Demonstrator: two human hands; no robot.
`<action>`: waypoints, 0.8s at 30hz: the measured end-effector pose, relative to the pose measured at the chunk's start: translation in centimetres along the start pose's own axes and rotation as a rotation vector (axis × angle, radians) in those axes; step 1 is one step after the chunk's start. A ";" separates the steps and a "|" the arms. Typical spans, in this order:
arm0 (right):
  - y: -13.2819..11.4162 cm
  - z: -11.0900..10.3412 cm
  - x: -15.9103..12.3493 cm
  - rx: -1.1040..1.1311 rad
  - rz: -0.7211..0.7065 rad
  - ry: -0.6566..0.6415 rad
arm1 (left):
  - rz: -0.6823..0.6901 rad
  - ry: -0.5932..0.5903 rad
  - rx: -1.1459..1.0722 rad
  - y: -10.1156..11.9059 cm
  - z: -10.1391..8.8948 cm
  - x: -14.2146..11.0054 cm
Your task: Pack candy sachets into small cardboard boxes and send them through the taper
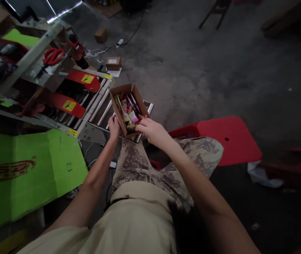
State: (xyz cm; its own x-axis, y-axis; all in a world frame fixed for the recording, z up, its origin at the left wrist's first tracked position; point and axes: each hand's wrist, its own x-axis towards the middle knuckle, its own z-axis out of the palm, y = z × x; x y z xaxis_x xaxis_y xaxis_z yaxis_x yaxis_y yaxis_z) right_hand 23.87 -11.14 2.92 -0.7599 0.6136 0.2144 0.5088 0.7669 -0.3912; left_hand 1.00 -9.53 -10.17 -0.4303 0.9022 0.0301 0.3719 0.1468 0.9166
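Observation:
An open cardboard box [118, 112] full of small colourful packets [130, 112] stands tilted in view on the end of a roller conveyor [104, 110]. My left hand [114, 127] holds the box's left wall, its fingers closed around the near part of that side. Over the near right corner reaches my right hand [150, 129]. Its fingers are pinched inside the rim at a small red packet [143, 117], which they partly cover. Green, pink and purple wrappers show among the other packets; those at the bottom are hidden.
Red conveyor guards [68, 105] and red-handled scissors [53, 56] are at the left. A green printed carton sheet [34, 165] lies nearer me. A red stool [230, 141] stands on my right. Small boxes [113, 63] and cables [131, 37] lie on the floor [182, 70].

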 end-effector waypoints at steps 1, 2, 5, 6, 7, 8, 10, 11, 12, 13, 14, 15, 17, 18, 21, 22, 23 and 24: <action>0.2 0.4 0.6 0.017 0.031 -0.027 | -0.007 0.101 -0.024 -0.4 -0.9 1.1; 0.2 0.5 1.0 0.046 0.069 -0.039 | 0.011 0.181 -0.066 -0.4 -1.7 2.3; -0.6 0.2 1.8 0.195 0.141 0.025 | 0.223 0.180 -0.209 1.1 -3.3 6.5; -1.1 0.2 2.1 0.232 0.152 0.064 | 0.296 0.118 -0.234 1.9 -3.6 7.8; -1.5 0.3 2.6 0.243 0.167 0.094 | 0.348 0.054 -0.244 2.7 -3.8 8.9; -1.7 0.7 3.3 0.226 0.192 0.105 | 0.381 -0.002 -0.243 3.5 -3.9 9.7; -1.9 1.9 5.0 0.147 0.271 0.073 | 0.405 -0.060 -0.234 4.6 -3.9 10.3; -1.6 2.8 6.1 0.110 0.304 0.039 | 0.405 -0.066 -0.233 4.9 -3.9 10.3; -1.3 3.8 7.1 0.084 0.325 -0.002 | 0.402 -0.064 -0.234 4.9 -3.9 10.1; -0.9 4.8 8.1 0.069 0.338 -0.048 | 0.396 -0.059 -0.236 4.8 -3.9 9.8; -0.4 5.8 9.0 0.060 0.346 -0.096 | 0.388 -0.054 -0.236 4.6 -4.1 9.5; -0.1 6.7 9.7 0.054 0.352 -0.141 | 0.378 -0.050 -0.233 4.3 -4.3 9.2; 0.3 8.1 10.7 0.044 0.367 -0.203 | 0.353 -0.060 -0.223 4.0 -4.9 8.9; 0.3 8.5 10.9 0.041 0.370 -0.214 | 0.343 -0.079 -0.215 4.1 -5.3 8.9; 0.1 9.0 10.6 0.059 0.369 -0.170 | 0.321 -0.197 -0.146 5.2 -6.2 9.3; 0.1 9.0 10.4 0.076 0.368 -0.138 | 0.313 -0.244 -0.103 5.7 -6.4 9.5; 0.2 9.1 10.2 0.103 0.364 -0.095 | 0.305 -0.286 -0.053 6.2 -6.6 9.8; 0.3 9.1 10.0 0.144 0.357 -0.039 | 0.298 -0.322 -0.002 6.7 -6.6 10.1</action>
State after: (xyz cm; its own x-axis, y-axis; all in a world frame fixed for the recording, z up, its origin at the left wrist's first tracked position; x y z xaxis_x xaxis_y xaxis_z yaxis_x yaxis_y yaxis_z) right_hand 12.77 -6.47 -3.21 -0.5614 0.8275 0.0089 0.6843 0.4703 -0.5572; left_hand -6.31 -2.11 -1.11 -0.0256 0.9855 0.1676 0.4388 -0.1396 0.8877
